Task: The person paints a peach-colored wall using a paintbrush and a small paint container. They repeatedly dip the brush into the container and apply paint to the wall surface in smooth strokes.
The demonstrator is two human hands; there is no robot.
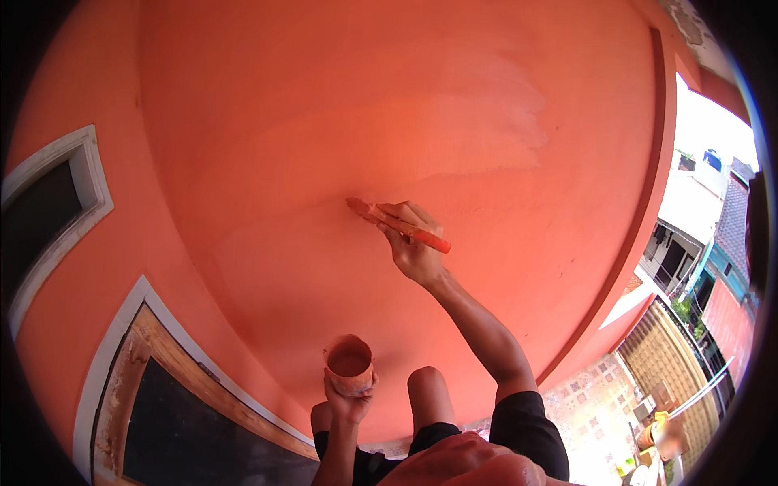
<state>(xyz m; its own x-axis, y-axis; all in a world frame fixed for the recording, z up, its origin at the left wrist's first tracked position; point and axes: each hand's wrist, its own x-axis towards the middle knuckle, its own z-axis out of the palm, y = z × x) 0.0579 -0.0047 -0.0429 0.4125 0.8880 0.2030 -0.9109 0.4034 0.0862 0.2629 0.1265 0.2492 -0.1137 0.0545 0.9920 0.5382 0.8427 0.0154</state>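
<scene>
My right hand [416, 243] is closed around the handle of a paintbrush [429, 238]. The brush slants up to the left, its paint-covered bristles at the surface of an orange wall [308, 146]; whether they press on it I cannot tell for sure. Lower down, my left hand [350, 399] grips a small round paint pot [353, 381] from below and the sides. Orange-red paint shows inside the pot, and its outside is smeared. A paler, uneven-edged patch spreads over the wall above the brush.
On the left wall sit a white-framed window [97, 174] and a wood-framed dark pane [134, 348]. A raised orange edge [648, 211] bounds the wall at right. Beyond lie a patterned tile floor [592, 405], a bamboo-like screen [668, 356] and another person [671, 445].
</scene>
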